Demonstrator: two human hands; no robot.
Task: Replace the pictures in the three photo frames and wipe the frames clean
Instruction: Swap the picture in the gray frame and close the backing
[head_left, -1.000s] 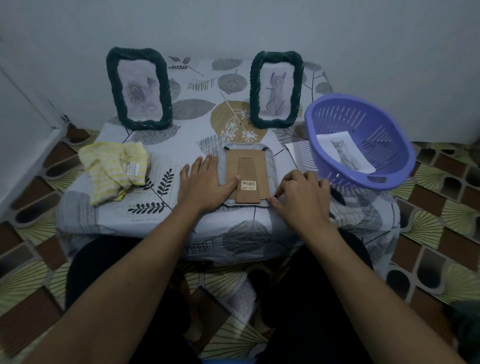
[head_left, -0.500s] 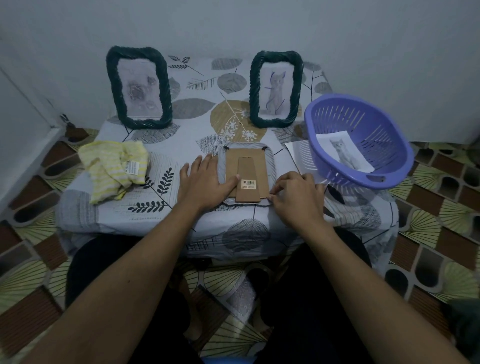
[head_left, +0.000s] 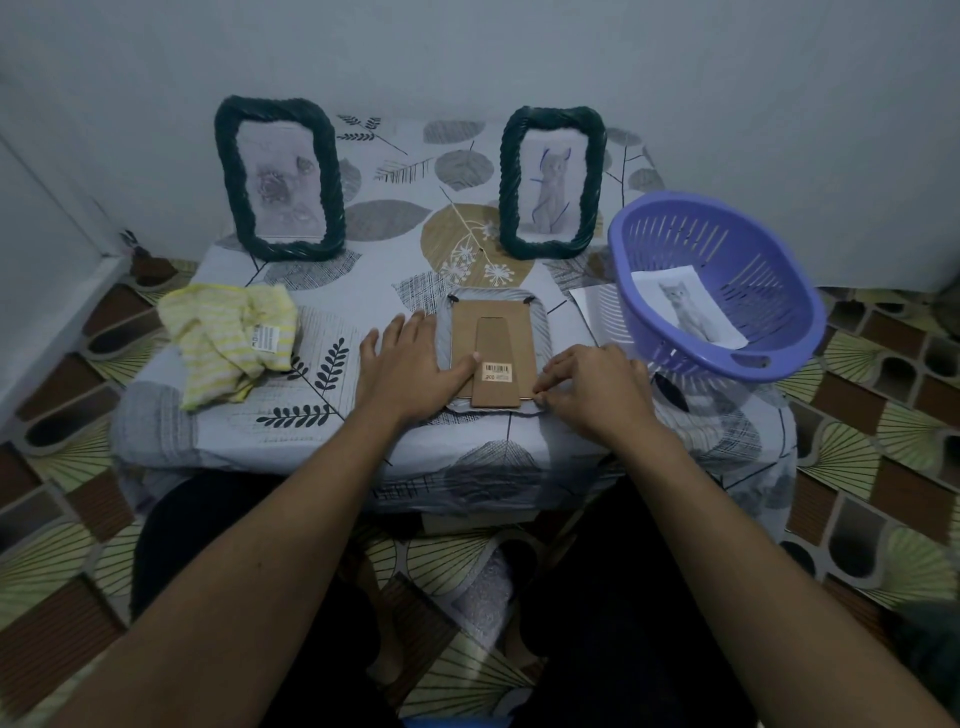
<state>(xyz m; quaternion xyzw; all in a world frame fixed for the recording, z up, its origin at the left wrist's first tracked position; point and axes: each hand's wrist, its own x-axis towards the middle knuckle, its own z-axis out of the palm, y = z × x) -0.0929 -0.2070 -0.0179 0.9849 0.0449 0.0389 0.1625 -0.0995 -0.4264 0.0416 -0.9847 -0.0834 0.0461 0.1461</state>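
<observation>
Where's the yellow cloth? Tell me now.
Head view: the yellow cloth lies crumpled on the table, at its left, before the left standing frame, left of the left hand.

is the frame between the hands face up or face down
Face down: the frame lies flat, its brown cardboard back and barcoded stand showing upward.

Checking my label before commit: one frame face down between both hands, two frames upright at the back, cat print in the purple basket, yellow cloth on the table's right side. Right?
No. The head view shows the yellow cloth on the left side of the table, left of the left hand. The rest holds: face-down frame, cat print in the purple basket.
</observation>
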